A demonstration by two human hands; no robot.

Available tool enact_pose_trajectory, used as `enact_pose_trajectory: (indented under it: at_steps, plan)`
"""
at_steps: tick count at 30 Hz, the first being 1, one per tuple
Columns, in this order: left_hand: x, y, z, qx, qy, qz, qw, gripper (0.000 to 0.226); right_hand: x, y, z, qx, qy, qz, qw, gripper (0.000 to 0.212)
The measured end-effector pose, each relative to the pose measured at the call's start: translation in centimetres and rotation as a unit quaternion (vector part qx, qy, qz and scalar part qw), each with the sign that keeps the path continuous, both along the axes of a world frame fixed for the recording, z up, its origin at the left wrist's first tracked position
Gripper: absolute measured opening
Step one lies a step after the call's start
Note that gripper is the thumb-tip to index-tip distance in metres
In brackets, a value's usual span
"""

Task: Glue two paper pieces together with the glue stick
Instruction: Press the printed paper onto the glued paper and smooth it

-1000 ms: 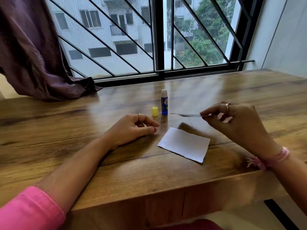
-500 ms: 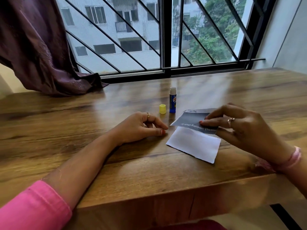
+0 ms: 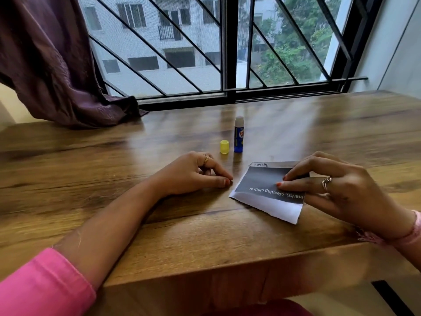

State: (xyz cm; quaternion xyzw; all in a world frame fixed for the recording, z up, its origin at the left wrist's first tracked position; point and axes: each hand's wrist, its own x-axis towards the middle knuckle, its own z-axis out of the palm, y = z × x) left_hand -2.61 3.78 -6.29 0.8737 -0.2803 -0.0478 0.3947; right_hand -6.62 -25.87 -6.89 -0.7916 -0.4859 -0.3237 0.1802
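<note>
A grey printed paper piece lies tilted over a white paper piece on the wooden table. My right hand pinches the grey piece at its right edge, with two fingertips on top of it. The white piece shows below and to the left of the grey one. My left hand rests on the table just left of the papers, fingers loosely curled and holding nothing. Behind it the blue glue stick stands upright and uncapped, with its yellow cap beside it on the left.
A purple curtain drapes onto the table's far left corner. A barred window runs along the table's back edge. The table's front edge is close to my body, and a wall stands at the right.
My right hand has brought the grey paper down from the air and laid it over the white piece. My left hand has stayed still on the table.
</note>
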Motion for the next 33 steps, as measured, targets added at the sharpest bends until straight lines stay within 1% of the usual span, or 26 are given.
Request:
enact_pose_trajectory:
  at_steps: [11, 16, 33]
  plan:
    - [-0.07, -0.07, 0.08, 0.006, 0.004, -0.002, 1.0, 0.023, 0.02, 0.32, -0.01, -0.012, 0.007, 0.016, 1.0, 0.021]
    - [-0.06, -0.03, 0.07, 0.01, 0.0, 0.0, 1.0, 0.018, -0.06, 0.4, 0.0, -0.015, 0.008, 0.014, 1.0, 0.022]
    - [-0.13, -0.16, 0.25, 0.013, 0.009, -0.004, 1.0, 0.016, -0.2, 0.64, 0.06, -0.025, 0.006, 0.01, 1.0, 0.021]
